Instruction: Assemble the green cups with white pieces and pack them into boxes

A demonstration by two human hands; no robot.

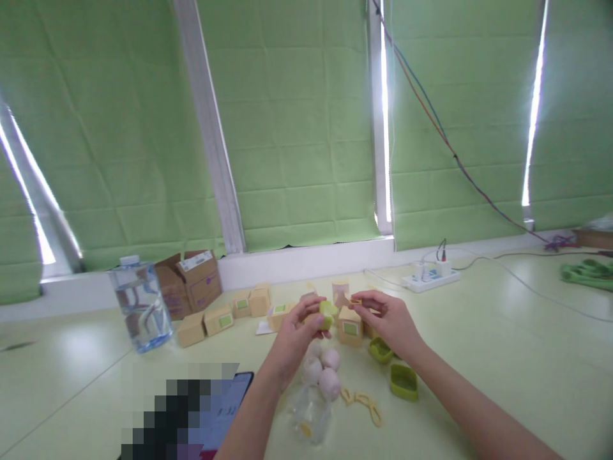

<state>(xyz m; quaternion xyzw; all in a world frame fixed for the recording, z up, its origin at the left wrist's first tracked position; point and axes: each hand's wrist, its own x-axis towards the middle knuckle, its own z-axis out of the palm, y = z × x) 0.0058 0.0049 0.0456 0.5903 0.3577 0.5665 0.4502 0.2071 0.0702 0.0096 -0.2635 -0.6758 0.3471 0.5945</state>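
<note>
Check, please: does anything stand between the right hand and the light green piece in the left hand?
Nothing visible blocks the gap from the right hand to the light green piece; small tan boxes seem to lie behind it.

Bare left hand (295, 331) and bare right hand (390, 317), slender in build, join a left forearm (255, 409) and right forearm (472, 402), both uncovered and smooth in outline, broadening toward the head view's lower edge; finer detail is blurred.
</note>
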